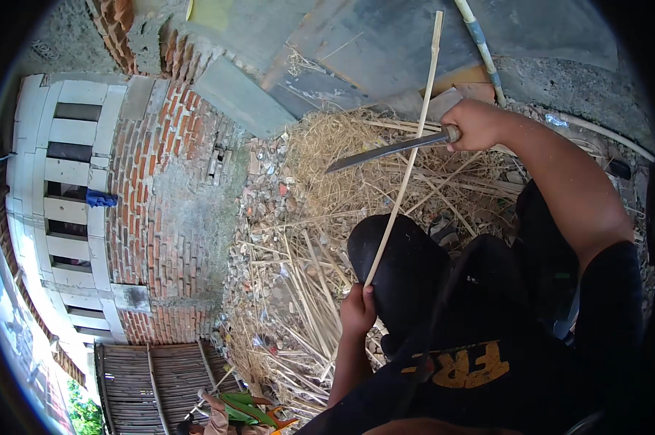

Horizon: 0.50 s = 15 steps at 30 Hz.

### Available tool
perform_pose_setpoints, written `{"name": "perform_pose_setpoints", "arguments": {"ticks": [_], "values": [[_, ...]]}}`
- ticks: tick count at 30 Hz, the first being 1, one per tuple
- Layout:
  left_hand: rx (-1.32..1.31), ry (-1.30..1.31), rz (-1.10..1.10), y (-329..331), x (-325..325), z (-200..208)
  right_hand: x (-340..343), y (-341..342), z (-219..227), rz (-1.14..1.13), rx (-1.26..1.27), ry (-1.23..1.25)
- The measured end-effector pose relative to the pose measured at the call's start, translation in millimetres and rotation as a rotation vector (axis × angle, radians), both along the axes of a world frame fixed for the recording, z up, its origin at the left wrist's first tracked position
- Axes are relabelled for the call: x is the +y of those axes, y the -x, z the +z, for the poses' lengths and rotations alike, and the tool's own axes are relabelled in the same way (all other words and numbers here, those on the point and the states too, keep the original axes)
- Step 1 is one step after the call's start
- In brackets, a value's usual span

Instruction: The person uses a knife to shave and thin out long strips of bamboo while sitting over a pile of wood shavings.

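Note:
My left hand (358, 310) is closed round the lower end of a long, pale bamboo strip (406, 174), which slants up across my dark-clothed knee. In my right hand (472, 125) is the handle of a machete (385, 152) with a long dark blade. The blade points left and crosses the bamboo strip about midway up; whether it touches the strip I cannot tell. Below the blade lies a heap of fine straw-coloured shavings (320, 163). More cut bamboo strips (320, 290) are strewn on the ground beside my left arm.
A worn brick wall (153, 217) stands at the left, with a flat grey board (244, 98) near it. Grey sheets (342, 43) and a pale pole (480, 43) are at the top. At the bottom left, a person (222, 420) is beside a slatted bamboo panel (157, 380). Rubble covers the ground.

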<state>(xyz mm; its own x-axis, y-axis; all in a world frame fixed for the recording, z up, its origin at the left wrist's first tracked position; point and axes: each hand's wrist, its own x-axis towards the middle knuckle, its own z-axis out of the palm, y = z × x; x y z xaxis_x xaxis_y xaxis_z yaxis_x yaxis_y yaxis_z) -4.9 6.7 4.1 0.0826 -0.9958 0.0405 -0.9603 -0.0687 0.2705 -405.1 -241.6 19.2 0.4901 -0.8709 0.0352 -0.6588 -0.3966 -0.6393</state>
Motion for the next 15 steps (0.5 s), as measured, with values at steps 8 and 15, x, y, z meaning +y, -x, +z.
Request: {"name": "perform_pose_setpoints", "arguments": {"ticks": [8,15], "values": [[-0.030,0.001,0.021,8.6,-3.2,-3.6,3.6,11.7,7.0,-0.009,-0.014,0.058],[0.227,-0.205,0.050,-7.9,2.1,26.8,4.7,0.1,13.0,-0.008,0.100,0.216]]}}
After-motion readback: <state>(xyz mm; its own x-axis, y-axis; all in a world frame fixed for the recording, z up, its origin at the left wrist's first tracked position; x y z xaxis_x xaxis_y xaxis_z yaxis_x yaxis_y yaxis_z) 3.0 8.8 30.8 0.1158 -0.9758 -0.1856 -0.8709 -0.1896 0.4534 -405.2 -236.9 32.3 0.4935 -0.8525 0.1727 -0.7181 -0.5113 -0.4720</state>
